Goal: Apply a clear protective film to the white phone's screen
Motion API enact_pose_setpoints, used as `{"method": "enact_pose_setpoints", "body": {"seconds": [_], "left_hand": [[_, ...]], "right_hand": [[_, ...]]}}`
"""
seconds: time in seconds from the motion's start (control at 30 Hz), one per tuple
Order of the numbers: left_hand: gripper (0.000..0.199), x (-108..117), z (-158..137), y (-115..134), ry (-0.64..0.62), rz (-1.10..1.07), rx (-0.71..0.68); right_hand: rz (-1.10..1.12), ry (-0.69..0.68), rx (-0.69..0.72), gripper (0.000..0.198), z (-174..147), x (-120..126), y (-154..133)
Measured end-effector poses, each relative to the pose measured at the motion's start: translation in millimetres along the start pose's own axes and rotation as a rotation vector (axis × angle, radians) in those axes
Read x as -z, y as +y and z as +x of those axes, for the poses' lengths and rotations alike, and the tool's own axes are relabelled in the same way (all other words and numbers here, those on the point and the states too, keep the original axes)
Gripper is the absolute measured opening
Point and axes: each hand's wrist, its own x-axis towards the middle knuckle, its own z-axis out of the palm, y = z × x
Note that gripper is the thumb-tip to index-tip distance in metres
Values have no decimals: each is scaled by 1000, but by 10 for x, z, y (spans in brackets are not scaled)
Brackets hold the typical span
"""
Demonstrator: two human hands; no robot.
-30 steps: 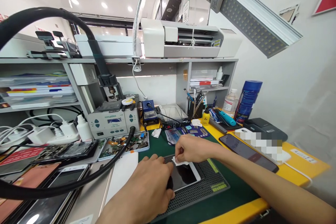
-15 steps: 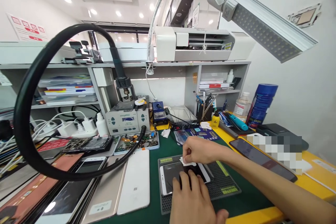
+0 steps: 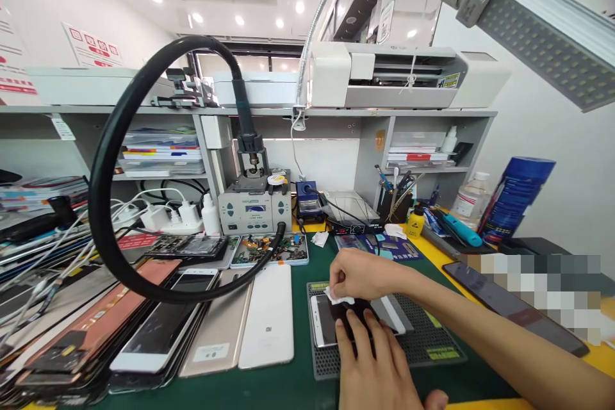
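A white-framed phone (image 3: 326, 328) with a dark screen lies face up on a grey perforated mat (image 3: 331, 366). My left hand (image 3: 377, 359) rests over its near edge, fingers spread and laid flat on the screen. Pinched in the fingers of my right hand (image 3: 358, 275) is a crumpled white tissue (image 3: 340, 298), which touches the phone near its far left part. My right forearm crosses from the right and covers some of the mat. Part of the phone is hidden beneath my hands.
Left of the mat lie a white phone back (image 3: 266, 320) and stacked phones (image 3: 166, 323). A thick black hose (image 3: 98, 205) loops above them from a grey hot-air station (image 3: 254, 211). A tray of small parts (image 3: 293, 250) sits behind. A dark phone (image 3: 514, 307) lies to the right.
The camera view has turned left, so the scene sits farther right. My right hand has moved the tissue leftward along the phone. My left hand stays on the screen.
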Motion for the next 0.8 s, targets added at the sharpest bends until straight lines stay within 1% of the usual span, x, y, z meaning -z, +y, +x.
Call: {"method": "enact_pose_setpoints", "body": {"seconds": [0.1,0.17,0.33,0.47,0.67,0.8], "left_hand": [[100,92,-7,18,-67,-36,-11],[100,99,-3,24,-78,-53,-22],[92,-81,14,45,12,-2,-3],[90,-139,27,66,3,-13,-9],[85,-27,11,95,-2,-33,3],[82,34,-7,105,-28,-39,-6]], "right_hand": [[9,-6,20,13,63,-31,-60],[13,-1,31,13,108,-63,-90],[12,11,54,14,207,-145,-145],[2,6,61,15,263,-173,-189],[-23,2,66,14,264,-194,-291],[-46,-12,76,14,229,-225,-346]]}}
